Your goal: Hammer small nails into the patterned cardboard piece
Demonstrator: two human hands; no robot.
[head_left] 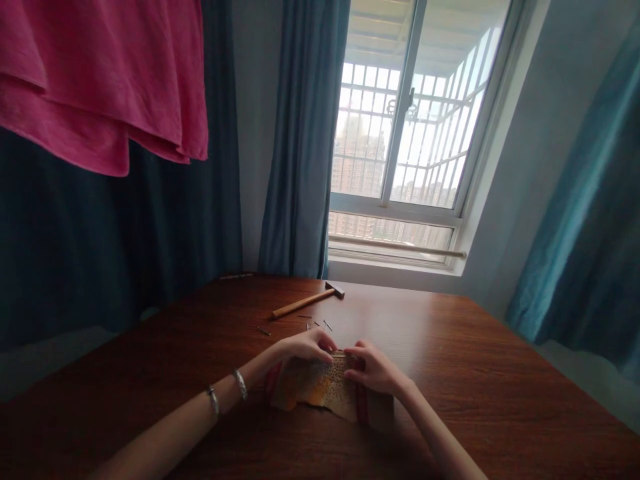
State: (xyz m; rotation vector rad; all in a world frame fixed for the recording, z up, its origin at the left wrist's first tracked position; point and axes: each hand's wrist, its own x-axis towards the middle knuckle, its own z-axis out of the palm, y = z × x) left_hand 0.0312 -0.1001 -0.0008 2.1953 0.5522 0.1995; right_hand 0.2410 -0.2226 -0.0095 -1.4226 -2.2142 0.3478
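Observation:
A torn, tan piece of cardboard stands tilted on the table in front of me. Many small dark holes dot its middle; an orange patch and red bands mark it, and its lower edge is ragged. My left hand grips its upper edge from the left, thumb and fingers curled in. From the right, my right hand pinches the same edge, thumb on the near face. Just beyond my left hand lie several loose nails. Farther back rests a hammer with a wooden handle and a dark metal head.
The brown wooden table reaches back to a barred window. Blue curtains hang on both sides. A pink cloth hangs at the upper left. Two silver bracelets circle my left wrist.

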